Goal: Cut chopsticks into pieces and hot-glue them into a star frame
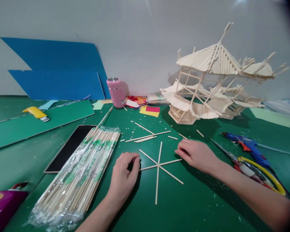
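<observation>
Three thin wooden sticks [158, 180] lie crossed at their middles on the green table, forming a six-armed star. Beside the star's left arm is my left hand [125, 170], its thumb and forefinger bent into a near-closed pinch with nothing visible between the tips. Just over the outer end of the right arm, my right hand [195, 154] hovers with curled, closed fingers; no object shows in it. Whether either hand touches a stick end I cannot tell. Behind the star lie several loose sticks [147, 136] and short cut pieces.
At left lie a plastic-wrapped stick bundle [79, 174], a black phone-like slab [65, 154] and a yellow cutter [36, 112]. A pink flask [116, 93] and a stick-built pavilion model [207, 80] stand behind. Pliers [246, 169] and a blue glue gun [250, 146] lie right.
</observation>
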`<state>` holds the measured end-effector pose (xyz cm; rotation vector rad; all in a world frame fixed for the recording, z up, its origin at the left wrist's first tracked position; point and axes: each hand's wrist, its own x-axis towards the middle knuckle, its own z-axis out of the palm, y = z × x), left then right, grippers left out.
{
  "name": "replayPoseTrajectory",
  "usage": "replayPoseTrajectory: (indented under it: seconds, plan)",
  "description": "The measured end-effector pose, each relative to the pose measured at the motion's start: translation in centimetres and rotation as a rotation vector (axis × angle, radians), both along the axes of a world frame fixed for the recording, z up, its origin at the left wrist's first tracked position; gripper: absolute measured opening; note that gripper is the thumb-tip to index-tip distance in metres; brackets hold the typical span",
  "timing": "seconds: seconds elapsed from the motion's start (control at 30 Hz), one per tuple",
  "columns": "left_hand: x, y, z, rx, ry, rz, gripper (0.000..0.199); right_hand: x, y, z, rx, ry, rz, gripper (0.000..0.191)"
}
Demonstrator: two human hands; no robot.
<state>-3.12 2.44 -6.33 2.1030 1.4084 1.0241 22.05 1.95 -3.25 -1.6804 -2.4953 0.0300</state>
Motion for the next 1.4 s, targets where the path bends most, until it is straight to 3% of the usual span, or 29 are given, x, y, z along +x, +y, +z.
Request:
replayPoseTrajectory:
  seconds: [0.1,0.2,0.33,0.47,0.57,0.67,0.8,1.0,1.23,1.4]
  plan:
    - [0.0,-0.1,0.1,0.004,0.0,-0.013,0.013,-1.7,0.5,-0.6,-0.009,-0.004,0.044,0.018]
    - [0.0,-0.2,0.1,0.006,-0.005,-0.018,0.012,-1.2,0.9,-0.7,0.024,-0.04,-0.004,0.016]
    - [0.1,-0.3,0.2,0.01,-0.006,-0.031,0.01,2.3,-0.1,0.0,0.072,-0.063,-0.136,0.019]
    - [0.3,-0.5,0.2,0.024,0.008,-0.056,0.01,6.1,-3.9,0.4,0.145,0.003,-0.277,0.035]
    - [0.3,-0.8,0.2,0.035,0.038,-0.078,0.009,8.8,-7.9,-1.0,0.198,0.029,-0.399,0.042]
    - [0.3,-1.3,0.2,0.026,0.074,-0.095,0.01,11.6,-11.5,-3.7,0.267,0.032,-0.472,0.044]
    - [0.5,-1.5,0.5,0.01,0.154,-0.127,0.016,13.7,-13.9,-6.1,0.346,0.002,-0.512,0.046]
    - [1.1,-0.7,1.1,0.024,0.318,-0.215,0.02,12.7,-13.4,-5.1,0.3,0.064,-0.583,0.045]
    - [0.5,-0.9,0.8,0.002,0.378,-0.286,0.012,14.9,-12.9,-5.7,0.367,0.069,-0.437,0.036]
    - [0.3,-1.0,0.7,0.016,0.402,-0.315,0.012,14.0,-12.2,-4.2,0.407,-0.007,-0.543,0.035]
